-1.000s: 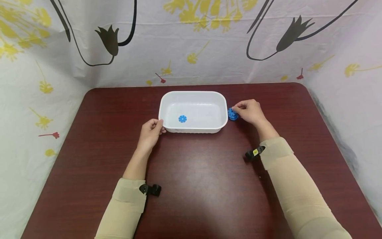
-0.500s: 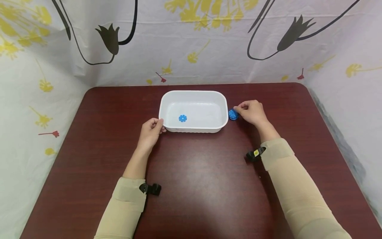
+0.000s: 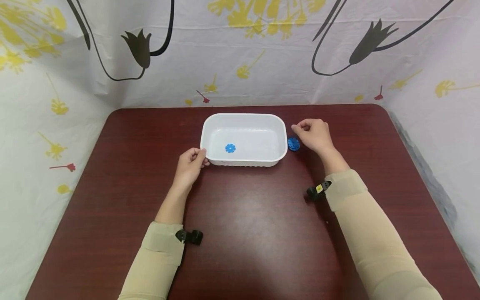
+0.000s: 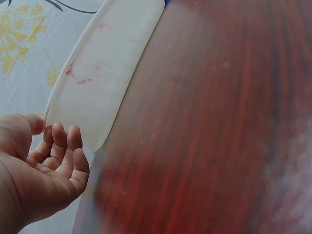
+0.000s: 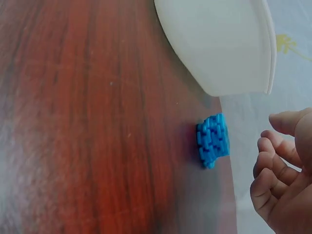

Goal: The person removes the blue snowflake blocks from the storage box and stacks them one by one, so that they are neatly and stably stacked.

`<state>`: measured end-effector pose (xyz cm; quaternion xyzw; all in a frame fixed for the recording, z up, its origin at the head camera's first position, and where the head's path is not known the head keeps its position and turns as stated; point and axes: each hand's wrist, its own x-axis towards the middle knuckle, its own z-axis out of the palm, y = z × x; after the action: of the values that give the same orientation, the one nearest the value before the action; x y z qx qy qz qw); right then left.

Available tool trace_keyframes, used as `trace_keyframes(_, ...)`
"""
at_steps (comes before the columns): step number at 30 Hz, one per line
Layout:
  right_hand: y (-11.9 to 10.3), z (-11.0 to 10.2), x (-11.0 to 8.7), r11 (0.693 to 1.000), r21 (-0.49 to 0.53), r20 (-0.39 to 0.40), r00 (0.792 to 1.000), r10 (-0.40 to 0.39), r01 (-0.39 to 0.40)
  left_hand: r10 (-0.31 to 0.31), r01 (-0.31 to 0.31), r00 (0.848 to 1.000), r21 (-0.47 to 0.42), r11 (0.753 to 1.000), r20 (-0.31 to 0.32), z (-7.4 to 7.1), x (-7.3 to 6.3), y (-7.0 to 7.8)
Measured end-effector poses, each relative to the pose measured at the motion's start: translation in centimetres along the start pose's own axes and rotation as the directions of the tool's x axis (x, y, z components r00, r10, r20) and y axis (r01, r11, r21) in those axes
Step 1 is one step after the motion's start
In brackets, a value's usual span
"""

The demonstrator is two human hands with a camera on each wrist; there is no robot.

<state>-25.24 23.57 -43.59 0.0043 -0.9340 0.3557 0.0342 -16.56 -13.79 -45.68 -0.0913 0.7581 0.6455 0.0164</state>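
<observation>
A white rectangular plastic tub (image 3: 245,162) stands near the back of the table, with one blue notched disc (image 3: 230,148) lying inside it. My left hand (image 3: 190,166) pinches the tub's near left corner, thumb at the rim and fingers bent below it, as the left wrist view (image 4: 51,170) shows. A small stack of blue notched interlocking discs (image 3: 293,144) sits on the table close to the tub's right side. Just above and behind this stack is my right hand (image 3: 314,134), fingers bent, with nothing seen between thumb and fingertips. In the right wrist view, the stack (image 5: 213,140) stands apart from the fingers.
The dark red wood-grain table (image 3: 247,225) reaches back to a white patterned cloth (image 3: 270,79) hung around it. Black wrist cameras sit on the left (image 3: 193,237) and right (image 3: 315,191) sleeves.
My right hand has lifted off the stack of discs and moved slightly back, showing more of the stack. The left hand keeps its hold on the tub's corner.
</observation>
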Motion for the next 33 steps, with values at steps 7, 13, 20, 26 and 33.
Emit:
trace_keyframes(7,-1.4,0.2,0.3,0.998,0.062,-0.023,1.0,-0.015,0.016,-0.01,0.01,1.0,0.013,1.0,-0.006,0.0,0.1,-0.1)
trace_keyframes(13,-3.0,0.7,0.6,0.993,0.103,-0.037,0.998,-0.059,0.062,-0.004,0.004,1.0,0.003,1.0,-0.009,0.0,0.2,-0.2)
trace_keyframes(20,-4.5,1.5,0.7,0.982,0.141,-0.025,0.992,-0.121,0.123,0.0,0.0,1.0,-0.006,1.0,-0.005,0.1,0.2,-0.2)
trace_keyframes(26,-5.1,2.3,0.8,0.975,0.143,-0.028,0.985,-0.168,0.171,-0.002,0.002,1.0,0.002,1.0,-0.005,0.1,0.1,-0.1)
trace_keyframes(33,-5.9,2.6,1.0,0.971,0.136,-0.03,0.981,-0.192,0.195,-0.01,0.01,1.0,0.009,1.0,-0.01,0.0,0.1,-0.1)
